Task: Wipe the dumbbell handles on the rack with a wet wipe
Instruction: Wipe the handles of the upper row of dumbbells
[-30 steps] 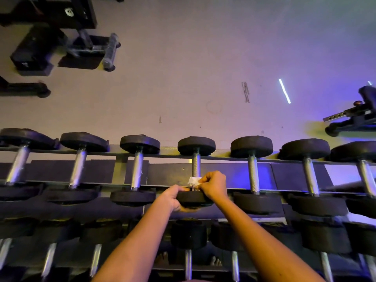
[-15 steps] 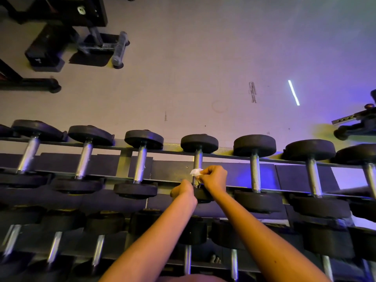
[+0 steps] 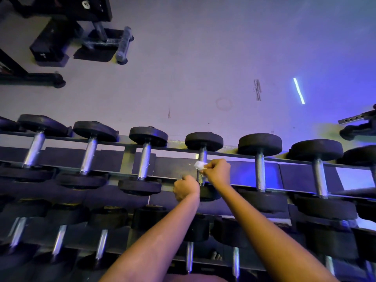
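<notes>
Right hand pinches crumpled white wet wipe against knurled steel handle of black round-headed dumbbell, frame centre, upper tier of grey metal rack. Left hand curled beside handle; grip unclear.

No text seems readable in this dimness.

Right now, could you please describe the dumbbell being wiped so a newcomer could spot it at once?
On the top row of the long rack, look near the middle. That dumbbell alone has a white wet wipe held against its handle by the right hand.
</notes>
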